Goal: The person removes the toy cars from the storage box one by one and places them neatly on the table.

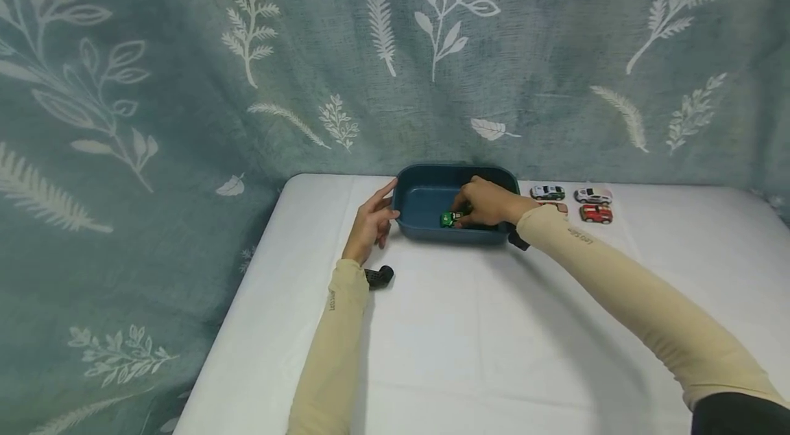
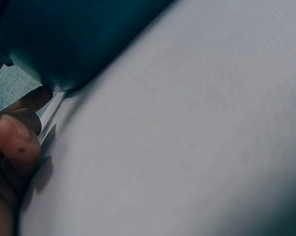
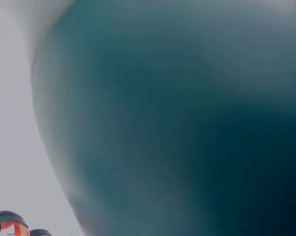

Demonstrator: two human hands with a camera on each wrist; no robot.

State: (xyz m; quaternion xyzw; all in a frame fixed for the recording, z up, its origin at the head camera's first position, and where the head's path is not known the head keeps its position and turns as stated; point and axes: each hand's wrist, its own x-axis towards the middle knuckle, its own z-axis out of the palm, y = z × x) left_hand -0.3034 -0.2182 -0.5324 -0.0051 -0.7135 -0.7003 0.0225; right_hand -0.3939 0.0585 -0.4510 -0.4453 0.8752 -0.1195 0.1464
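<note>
Centrally, a white table carried a dark blue tub; the left hand rested relaxed fingers against its left wall, while the right hand pinched a green toy car inside, near its front wall.

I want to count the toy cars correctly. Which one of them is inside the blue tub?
The green toy car, held by the right hand inside the blue tub. The white cars and red car stand on the table.

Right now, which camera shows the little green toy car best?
The head view: the green toy car sits inside the blue tub, pinched by the right hand. Both wrist views show only the tub's outer wall, no green car.
</note>
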